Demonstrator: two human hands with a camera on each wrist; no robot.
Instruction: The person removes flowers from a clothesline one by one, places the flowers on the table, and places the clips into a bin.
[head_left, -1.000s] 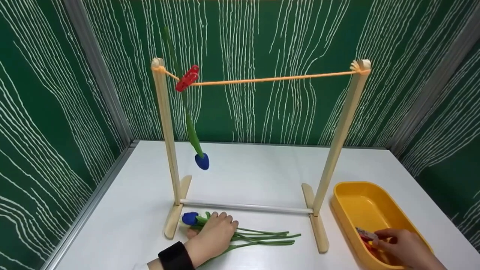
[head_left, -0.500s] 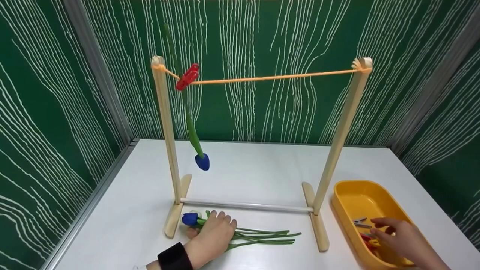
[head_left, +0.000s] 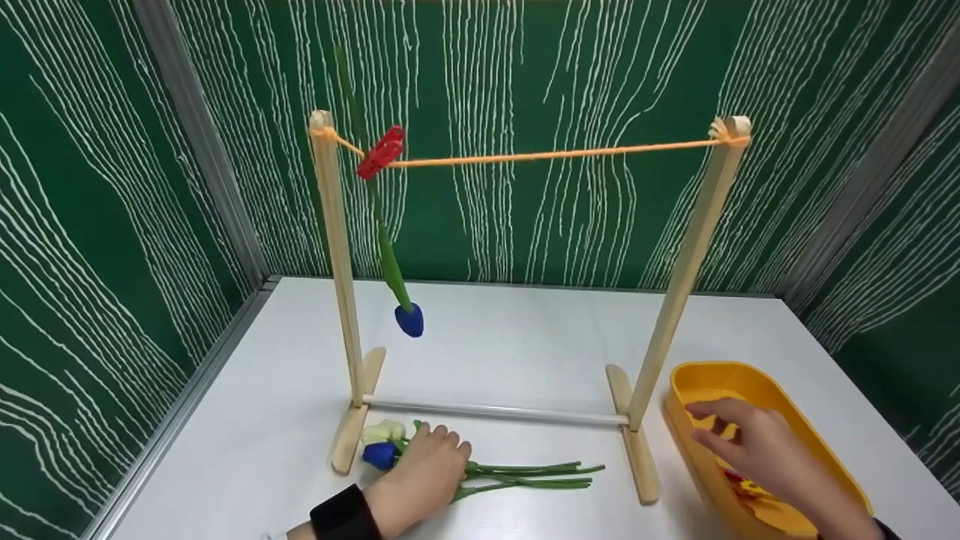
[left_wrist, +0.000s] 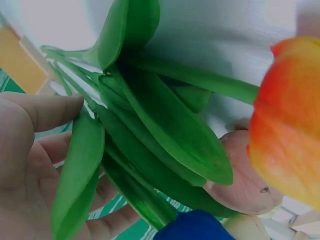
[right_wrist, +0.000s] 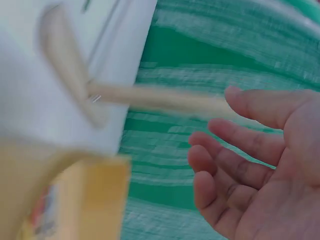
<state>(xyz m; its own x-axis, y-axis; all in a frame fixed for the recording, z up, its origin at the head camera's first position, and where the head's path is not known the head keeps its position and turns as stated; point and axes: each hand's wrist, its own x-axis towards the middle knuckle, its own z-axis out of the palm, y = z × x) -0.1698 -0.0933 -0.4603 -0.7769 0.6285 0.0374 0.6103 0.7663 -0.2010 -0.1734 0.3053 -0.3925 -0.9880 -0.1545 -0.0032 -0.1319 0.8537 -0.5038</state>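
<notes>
My left hand (head_left: 431,465) grips a bunch of artificial tulips lying on the table. Its thumb and fingers are around the leaves and stems (left_wrist: 90,95). In the bunch are a blue tulip (head_left: 379,455), a white tulip (head_left: 384,431), an orange-red tulip (left_wrist: 290,120) and a pinkish one (left_wrist: 245,172). My right hand (head_left: 765,450) is above the yellow bin (head_left: 686,435), its fingers loosely bent with nothing held. Clothespins (head_left: 750,489) lie in the bin, partly hidden by that hand. Upside down, another blue tulip (head_left: 409,320) hangs from the cord, pinned by a red clothespin (head_left: 381,152).
An orange cord (head_left: 525,157) runs between two wooden posts, left (head_left: 337,262) and right (head_left: 686,277). A pale rod (head_left: 495,410) joins their feet low down. Green walls with white lines surround the white table (head_left: 510,337).
My right hand let go of a grey clothespin into the bin, then rose and moved left. At my left hand the blue flower head shifted nearer and the white one came into view.
</notes>
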